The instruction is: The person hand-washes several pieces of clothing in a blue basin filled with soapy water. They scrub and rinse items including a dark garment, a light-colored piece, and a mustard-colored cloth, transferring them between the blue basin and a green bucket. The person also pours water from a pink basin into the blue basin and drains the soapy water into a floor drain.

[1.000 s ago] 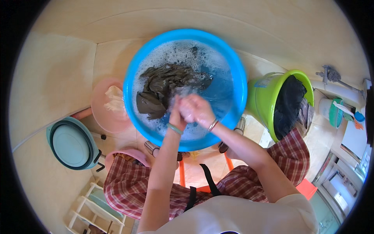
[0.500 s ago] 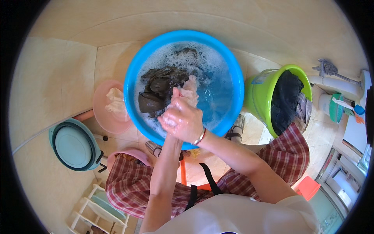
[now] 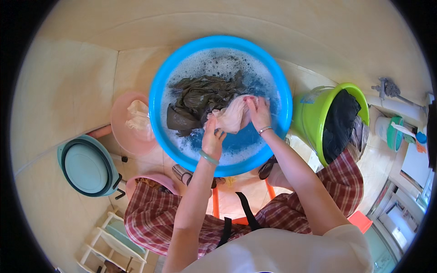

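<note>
Between my hands a wet pale pink cloth point(image 3: 233, 116) is spread out over the soapy water of a big round blue basin point(image 3: 288, 107). My left hand point(image 3: 212, 140) grips its left end, fingers curled into it, a green bangle on that wrist. At the cloth's right end my right hand point(image 3: 261, 113) has hold of it, with a metal bracelet on the wrist. Dark olive-brown wet clothing point(image 3: 205, 93) lies bunched in the suds just behind and left of the pink cloth. White foam covers much of the water.
On the right, a lime green bucket point(image 3: 307, 113) holds dark clothes point(image 3: 339, 127). A pink basin point(image 3: 119, 123) with a pale cloth point(image 3: 139, 116) sits at the left. Below it are a teal folding basin point(image 3: 86, 170) and another pink basin point(image 3: 166, 181). Tiled walls close in behind.
My hands were clasped together, squeezing the pink cloth. They have moved apart, and the cloth is now stretched open between them, farther right. The dark clothing lies more spread out.
</note>
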The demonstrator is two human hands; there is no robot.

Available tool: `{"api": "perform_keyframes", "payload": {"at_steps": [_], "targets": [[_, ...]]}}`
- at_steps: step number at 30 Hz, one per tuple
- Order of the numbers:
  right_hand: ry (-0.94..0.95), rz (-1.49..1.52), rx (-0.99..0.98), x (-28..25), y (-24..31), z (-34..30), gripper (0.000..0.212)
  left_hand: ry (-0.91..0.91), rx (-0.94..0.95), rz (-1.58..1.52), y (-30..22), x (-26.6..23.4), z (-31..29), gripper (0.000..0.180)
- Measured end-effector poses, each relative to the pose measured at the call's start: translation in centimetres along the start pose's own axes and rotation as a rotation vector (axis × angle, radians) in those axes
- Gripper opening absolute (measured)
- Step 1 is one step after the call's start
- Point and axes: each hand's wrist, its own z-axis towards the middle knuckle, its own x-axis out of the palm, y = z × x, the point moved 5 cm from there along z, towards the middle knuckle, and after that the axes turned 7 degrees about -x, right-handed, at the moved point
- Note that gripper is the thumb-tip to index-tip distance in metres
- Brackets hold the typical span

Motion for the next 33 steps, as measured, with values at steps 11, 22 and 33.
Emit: {"api": "perform_keyframes", "payload": {"at_steps": [11,22,33], "targets": [[-0.002,0.133,-0.086,2.8,3.2,-3.0,0.025,0.103,-0.127,0.202,0.6,1.3,1.0,0.071],[0.234,0.410,-0.806,-7.9,25.0,-9.0,0.021,0.677,-0.204,-0.088,-5.9,3.5,-3.2,0.038],[-0.010,0.341,-0.542,-5.6,20.1,-2.4,0.015,0.452,0.090,-0.368,-3.4,3.6,-2.4,0.037]]}}
